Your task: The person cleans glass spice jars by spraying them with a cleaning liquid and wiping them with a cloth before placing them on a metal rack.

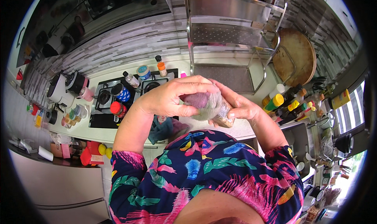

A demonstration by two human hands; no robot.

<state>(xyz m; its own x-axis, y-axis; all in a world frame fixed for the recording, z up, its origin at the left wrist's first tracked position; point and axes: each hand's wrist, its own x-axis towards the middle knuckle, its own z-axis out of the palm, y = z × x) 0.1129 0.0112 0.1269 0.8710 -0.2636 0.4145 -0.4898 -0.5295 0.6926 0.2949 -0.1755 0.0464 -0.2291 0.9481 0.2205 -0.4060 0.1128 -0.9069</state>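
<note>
Above the counter's front edge, my left hand (176,95) grips a grey and purple cloth (213,106), bunched over one end of a clear jar (226,113). My right hand (243,106) is wrapped around the jar's other side. Brownish, grainy contents show through its wall, and the jar is tilted. The cloth and my fingers hide its top end. Below my left wrist, a teal towel (160,129) lies at the counter edge, beside a mauve cloth (180,126).
Left of my hands, a black gas hob (101,118) bears a red-lidded jar (117,108), a blue patterned container (121,92) and several other containers. Behind stands a metal rack (223,73). A round wooden board (293,57), several bottles (275,103) and a sink (297,135) are at right.
</note>
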